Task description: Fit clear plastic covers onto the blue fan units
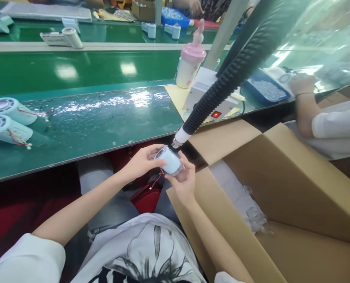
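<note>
At frame centre, both the left hand (139, 162) and right hand (183, 181) pinch the pale-blue cylinder (169, 160) (red wires dangling), best kept steady under the hose nozzle (179, 138).

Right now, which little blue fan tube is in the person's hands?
The pale blue cylinder, held between left hand and right hand. The other two lie on the green table.

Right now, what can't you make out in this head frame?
- Light blue cylinder: its underside is covered by the left hand and right hand.
- Cardboard box: its contents show only as crumpled clear plastic; its far end is cut by the frame edge.
- Blue tray: its parts are too small and blurred by a clear sheet.
- Black hose: its upper end leaves the frame.
</note>
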`<state>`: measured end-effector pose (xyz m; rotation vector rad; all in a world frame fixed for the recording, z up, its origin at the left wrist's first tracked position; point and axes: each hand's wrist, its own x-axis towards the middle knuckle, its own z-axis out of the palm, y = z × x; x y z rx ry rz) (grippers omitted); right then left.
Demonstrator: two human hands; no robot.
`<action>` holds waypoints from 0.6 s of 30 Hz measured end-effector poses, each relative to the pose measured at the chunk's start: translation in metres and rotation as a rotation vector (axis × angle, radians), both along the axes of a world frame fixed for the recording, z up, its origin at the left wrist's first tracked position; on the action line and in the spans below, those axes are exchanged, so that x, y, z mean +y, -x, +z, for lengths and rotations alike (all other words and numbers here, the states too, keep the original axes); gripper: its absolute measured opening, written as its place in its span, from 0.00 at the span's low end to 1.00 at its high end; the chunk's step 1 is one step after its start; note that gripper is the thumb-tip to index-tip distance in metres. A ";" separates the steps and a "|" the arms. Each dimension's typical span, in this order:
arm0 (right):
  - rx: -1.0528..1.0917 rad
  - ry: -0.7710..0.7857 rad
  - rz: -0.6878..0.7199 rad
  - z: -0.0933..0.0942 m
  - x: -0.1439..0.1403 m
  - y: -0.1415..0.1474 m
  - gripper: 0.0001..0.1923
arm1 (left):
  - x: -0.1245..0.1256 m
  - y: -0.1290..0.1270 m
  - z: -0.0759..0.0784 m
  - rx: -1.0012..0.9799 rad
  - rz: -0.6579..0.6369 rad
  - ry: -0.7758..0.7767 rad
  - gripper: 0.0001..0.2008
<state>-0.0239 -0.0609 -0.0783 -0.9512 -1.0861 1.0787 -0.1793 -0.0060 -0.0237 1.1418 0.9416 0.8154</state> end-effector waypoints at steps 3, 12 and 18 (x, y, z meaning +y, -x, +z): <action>0.061 0.029 -0.045 -0.007 0.012 0.001 0.30 | 0.018 -0.008 -0.008 -0.015 -0.030 -0.001 0.28; 0.104 -0.108 0.098 -0.014 0.031 0.003 0.27 | 0.017 0.013 0.003 0.038 0.023 0.036 0.29; -0.086 -0.222 0.279 -0.004 0.018 -0.010 0.29 | -0.005 0.034 0.006 -0.022 -0.061 0.058 0.29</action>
